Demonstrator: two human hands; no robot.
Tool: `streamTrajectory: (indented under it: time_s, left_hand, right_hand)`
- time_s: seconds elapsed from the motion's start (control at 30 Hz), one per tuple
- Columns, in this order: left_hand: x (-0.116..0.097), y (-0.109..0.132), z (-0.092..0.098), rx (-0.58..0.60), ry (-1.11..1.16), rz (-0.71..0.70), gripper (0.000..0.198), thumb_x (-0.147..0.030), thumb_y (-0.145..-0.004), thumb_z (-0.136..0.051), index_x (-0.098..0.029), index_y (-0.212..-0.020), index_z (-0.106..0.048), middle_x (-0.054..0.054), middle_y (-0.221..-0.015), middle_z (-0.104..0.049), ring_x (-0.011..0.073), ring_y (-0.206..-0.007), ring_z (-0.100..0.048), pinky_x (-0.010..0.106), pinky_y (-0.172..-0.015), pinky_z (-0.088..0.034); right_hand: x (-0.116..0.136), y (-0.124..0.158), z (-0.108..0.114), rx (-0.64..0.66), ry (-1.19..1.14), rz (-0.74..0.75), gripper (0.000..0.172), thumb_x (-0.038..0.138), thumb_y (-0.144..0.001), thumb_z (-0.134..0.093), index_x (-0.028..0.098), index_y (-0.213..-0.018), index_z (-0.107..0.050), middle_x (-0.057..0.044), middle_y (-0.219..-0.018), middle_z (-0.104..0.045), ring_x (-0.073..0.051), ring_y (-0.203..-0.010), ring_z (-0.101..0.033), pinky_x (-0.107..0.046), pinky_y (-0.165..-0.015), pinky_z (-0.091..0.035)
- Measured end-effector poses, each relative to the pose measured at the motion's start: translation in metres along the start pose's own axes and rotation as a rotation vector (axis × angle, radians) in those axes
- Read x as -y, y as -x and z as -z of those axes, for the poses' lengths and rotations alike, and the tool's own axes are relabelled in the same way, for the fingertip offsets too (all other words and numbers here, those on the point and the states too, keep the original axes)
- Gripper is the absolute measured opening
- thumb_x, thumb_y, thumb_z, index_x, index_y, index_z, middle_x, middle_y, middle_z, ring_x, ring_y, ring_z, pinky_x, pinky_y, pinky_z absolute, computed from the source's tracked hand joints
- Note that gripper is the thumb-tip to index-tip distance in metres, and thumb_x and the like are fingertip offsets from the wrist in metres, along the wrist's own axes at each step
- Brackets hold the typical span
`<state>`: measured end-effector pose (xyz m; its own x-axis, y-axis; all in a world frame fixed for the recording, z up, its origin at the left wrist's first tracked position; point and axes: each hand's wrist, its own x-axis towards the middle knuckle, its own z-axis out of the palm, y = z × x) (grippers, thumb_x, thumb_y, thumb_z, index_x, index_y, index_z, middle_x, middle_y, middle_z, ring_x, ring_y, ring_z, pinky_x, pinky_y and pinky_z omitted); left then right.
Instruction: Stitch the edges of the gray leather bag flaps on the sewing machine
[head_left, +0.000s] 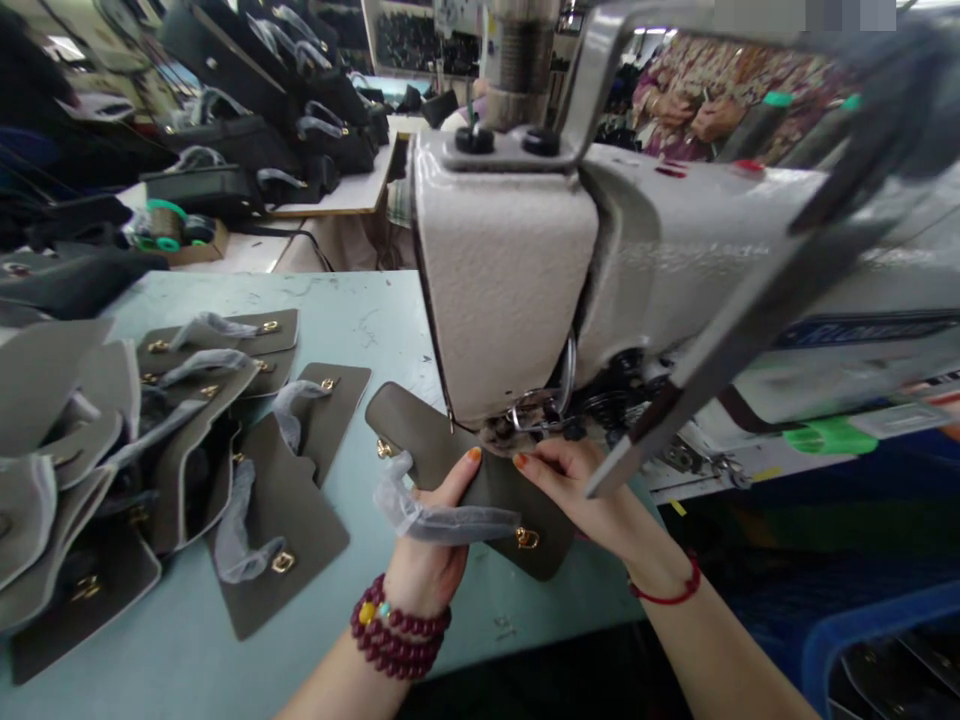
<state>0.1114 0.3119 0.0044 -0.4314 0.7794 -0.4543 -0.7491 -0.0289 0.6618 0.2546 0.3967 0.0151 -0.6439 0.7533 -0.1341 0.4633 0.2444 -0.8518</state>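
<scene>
A grey-brown bag panel point(409, 415) lies slanted under the head of a white sewing machine point(510, 280). Its handle point(450, 522), wrapped in translucent film, joins it by gold-coloured rings. My left hand point(439, 545) reaches beneath that handle, thumb pressed on the panel and the other fingers mostly hidden. On the far side of the panel my right hand point(574, 490) is closed, thumb and forefinger gripping its edge close to the presser foot. The needle area is partly hidden behind the machine's head and the fingers.
Several similar panels with wrapped handles point(244, 520) are heaped on the pale blue table point(375, 320) at left. A grey metal bar point(720, 330) slants across the right. Dark bags point(247, 130) stand behind, and another person's hands point(694, 112) show at the back right.
</scene>
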Motion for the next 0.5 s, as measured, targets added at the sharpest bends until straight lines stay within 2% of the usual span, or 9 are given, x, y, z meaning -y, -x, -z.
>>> streamTrajectory:
  time_s: [0.1, 0.23, 0.4, 0.5]
  left_hand:
    - [0.002, -0.002, 0.004, 0.025, 0.002, 0.052, 0.050, -0.022, -0.058, -0.091, -0.012, -0.102, -0.070, 0.016, -0.117, -0.073, 0.0335, -0.111, -0.068, 0.042, -0.095, -0.058]
    - [0.005, -0.005, 0.003, 0.020, -0.009, 0.020, 0.052, -0.018, -0.062, -0.088, -0.013, -0.110, -0.069, 0.014, -0.120, -0.072, 0.0310, -0.118, -0.064, 0.038, -0.100, -0.055]
    - [0.007, -0.004, -0.002, -0.086, -0.010, 0.035, 0.052, -0.019, -0.055, -0.091, -0.010, -0.102, -0.069, 0.014, -0.111, -0.074, 0.0331, -0.116, -0.065, 0.037, -0.099, -0.056]
    - [0.007, -0.004, -0.001, -0.067, -0.054, 0.048, 0.046, -0.021, -0.060, -0.089, -0.010, -0.100, -0.069, 0.013, -0.109, -0.075, 0.0318, -0.115, -0.066, 0.036, -0.098, -0.056]
  right_hand:
    - [0.002, 0.000, 0.000, 0.028, -0.053, 0.002, 0.038, 0.042, -0.097, -0.051, 0.015, -0.072, -0.060, 0.001, -0.066, -0.054, -0.011, -0.060, -0.048, -0.023, -0.052, -0.029]
    - [-0.004, -0.002, -0.002, 0.033, -0.117, 0.010, 0.035, 0.040, -0.097, -0.052, 0.015, -0.076, -0.064, -0.001, -0.069, -0.060, -0.013, -0.064, -0.052, -0.022, -0.053, -0.033]
    - [-0.009, -0.002, -0.004, 0.000, -0.153, 0.021, 0.034, 0.041, -0.095, -0.057, 0.015, -0.077, -0.070, -0.002, -0.067, -0.064, -0.014, -0.062, -0.055, -0.023, -0.052, -0.036]
    - [-0.005, -0.002, -0.003, -0.028, -0.154, 0.034, 0.033, 0.038, -0.094, -0.059, 0.016, -0.072, -0.070, -0.002, -0.065, -0.064, -0.016, -0.062, -0.057, -0.024, -0.054, -0.039]
